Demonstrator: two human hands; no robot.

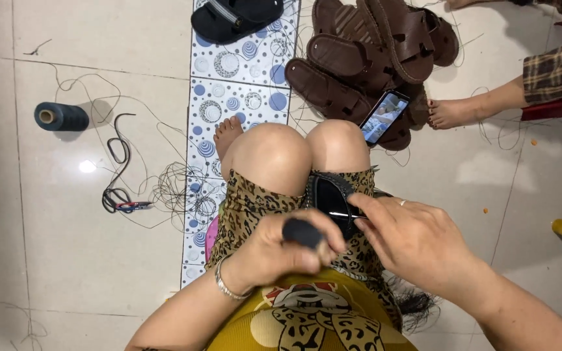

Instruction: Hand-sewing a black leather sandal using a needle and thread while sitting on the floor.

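A black sandal piece (330,195) is clamped between my knees, just below them. My left hand (281,250) is closed around a tool with a dark rounded handle (302,232), right beside the sandal. My right hand (411,237) rests on the sandal's right side, its fingertips pinching a thin needle or thread at the edge. A bracelet sits on my left wrist and a ring on my right hand.
A heap of brown sandals (372,52) with a lit phone (385,116) on it lies ahead. A black sandal (235,18) lies on a dotted mat (242,84). A dark thread spool (61,116), loose thread and small snips (128,207) are left. Another person's foot (450,112) is at right.
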